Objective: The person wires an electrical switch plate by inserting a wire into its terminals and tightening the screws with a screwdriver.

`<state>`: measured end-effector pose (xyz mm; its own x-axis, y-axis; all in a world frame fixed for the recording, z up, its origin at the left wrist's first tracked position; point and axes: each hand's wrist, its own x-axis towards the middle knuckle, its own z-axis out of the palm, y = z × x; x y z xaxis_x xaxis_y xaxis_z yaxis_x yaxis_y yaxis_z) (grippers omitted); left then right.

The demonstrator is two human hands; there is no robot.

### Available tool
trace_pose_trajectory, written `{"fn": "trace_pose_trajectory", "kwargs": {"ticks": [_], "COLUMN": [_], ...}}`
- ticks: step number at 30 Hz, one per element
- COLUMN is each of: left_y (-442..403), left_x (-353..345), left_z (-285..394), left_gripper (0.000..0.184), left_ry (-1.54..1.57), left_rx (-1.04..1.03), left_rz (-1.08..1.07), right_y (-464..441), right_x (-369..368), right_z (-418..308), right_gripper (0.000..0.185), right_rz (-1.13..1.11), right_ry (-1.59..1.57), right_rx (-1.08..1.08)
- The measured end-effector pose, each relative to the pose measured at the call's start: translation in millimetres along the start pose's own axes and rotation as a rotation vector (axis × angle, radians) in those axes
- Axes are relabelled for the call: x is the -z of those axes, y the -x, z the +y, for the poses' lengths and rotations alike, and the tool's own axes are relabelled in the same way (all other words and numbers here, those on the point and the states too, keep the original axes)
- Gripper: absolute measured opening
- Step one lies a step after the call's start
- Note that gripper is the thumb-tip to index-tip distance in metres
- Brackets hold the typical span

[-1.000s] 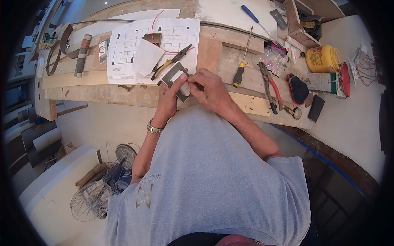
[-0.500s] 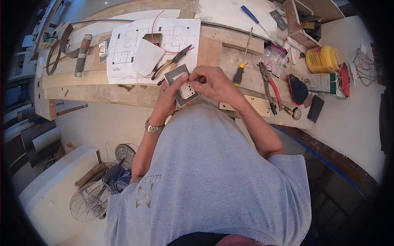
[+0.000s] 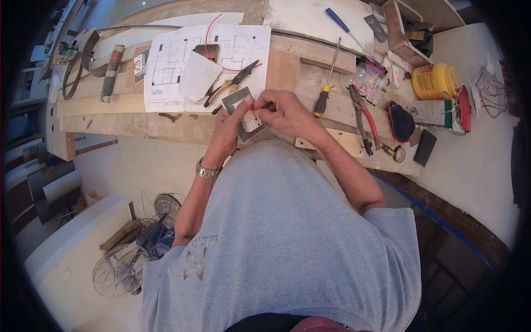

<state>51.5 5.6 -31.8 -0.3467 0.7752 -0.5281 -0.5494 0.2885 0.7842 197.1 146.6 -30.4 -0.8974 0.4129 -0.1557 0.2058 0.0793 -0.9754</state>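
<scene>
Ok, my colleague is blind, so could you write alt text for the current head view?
A person's left hand holds a grey-framed electrical faceplate, the right hand pinching close beside the left thumb, at a wooden workbench with a printed floor plan, pliers and a yellow-and-black screwdriver.

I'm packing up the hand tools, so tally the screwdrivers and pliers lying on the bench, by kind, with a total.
Screwdrivers: 2 (blue-handled screwdriver, yellow-and-black screwdriver)
Pliers: 2 (yellow-handled pliers, red-handled pliers)
Total: 4
</scene>
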Motion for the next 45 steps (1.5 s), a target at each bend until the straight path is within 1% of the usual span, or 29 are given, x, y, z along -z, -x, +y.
{"fn": "trace_pose_trajectory", "kwargs": {"ticks": [2, 3, 5, 6, 8, 15, 18, 20, 23, 24, 26, 27, 29, 30, 32, 36, 38, 39, 41, 43, 45], "left_y": [-1, 0, 0, 0, -1, -3, -2, -2, -2, -2, -2, -2, -2, -2, -2, -5, -5, -5, -3, -2, -3], "left_x": [1, 0, -1, -1, -1, 6, 6, 6, 3, 0, -2, -3, -4, -4, -3, 1, 2, 1, 0, -1, 0], "left_z": [-1, 0, 2, 2, 2, -2, -5, -5, -2, -2, -1, -1, 0, -1, -3, -8, -8, -6, -6, -6, -7], "left_gripper": [0.039, 0.040, 0.040, 0.040, 0.040, 0.039, 0.038, 0.037, 0.036, 0.035, 0.035, 0.034, 0.034, 0.033, 0.032, 0.033, 0.034, 0.036, 0.037, 0.039, 0.039], "left_ry": [-0.030, -0.002, 0.026, 0.037, 0.048, 0.048, 0.037, 0.024, -0.036, -0.035, -0.032, -0.020, -0.006, 0.024, 0.057, 0.074, 0.061, 0.068, 0.076, 0.124, 0.108], "left_rx": [-0.016, -0.010, -0.005, -0.001, 0.001, 0.008, 0.006, 0.002, 0.019, -0.007, -0.032, -0.035, -0.041, -0.038, -0.033, -0.015, -0.012, 0.014, 0.041, 0.072, 0.070], "left_rz": [0.003, 0.017, 0.030, 0.028, 0.023, 0.015, 0.018, 0.020, 0.042, 0.050, 0.058, 0.066, 0.076, 0.073, 0.071, 0.050, 0.049, 0.044, 0.039, 0.017, 0.006], "right_y": [-1, -1, -3, -3, -5, -8, -8, -5, -1, 0, 2, 3, 6, 8, 11, 16, 15, 15, 15, 13, 13], "right_x": [-5, -6, -5, -6, -5, -4, -7, -9, -9, -10, -12, -14, -18, -19, -19, -18, -18, -17, -13, -10, -8], "right_z": [8, 9, 10, 12, 14, 19, 25, 26, 6, 4, 3, 2, 0, -1, -2, 0, 3, 2, -3, -1, -1], "right_gripper": [0.014, 0.014, 0.015, 0.015, 0.014, 0.015, 0.014, 0.014, 0.014, 0.014, 0.007, 0.007, 0.009, 0.009, 0.015, 0.016, 0.017, 0.017, 0.016, 0.016, 0.016], "right_rz": [0.054, 0.055, 0.061, 0.062, 0.041, 0.022, 0.026, 0.078, 0.115, 0.115, 0.114, 0.114, 0.183, 0.181, 0.180, 0.173, 0.151, 0.149, 0.109, 0.098, 0.091], "right_ry": [-0.122, -0.125, -0.258, -0.261, -0.362, -0.339, -0.282, -0.043, 0.042, 0.043, 0.079, 0.080, 0.183, 0.184, 0.168, 0.113, 0.003, 0.004, -0.074, -0.032, 0.009], "right_rx": [-0.014, -0.016, -0.047, -0.049, -0.102, -0.126, -0.136, 0.011, 0.042, 0.042, 0.056, 0.055, 0.120, 0.121, 0.149, 0.129, 0.081, 0.082, -0.011, 0.008, 0.023]}}
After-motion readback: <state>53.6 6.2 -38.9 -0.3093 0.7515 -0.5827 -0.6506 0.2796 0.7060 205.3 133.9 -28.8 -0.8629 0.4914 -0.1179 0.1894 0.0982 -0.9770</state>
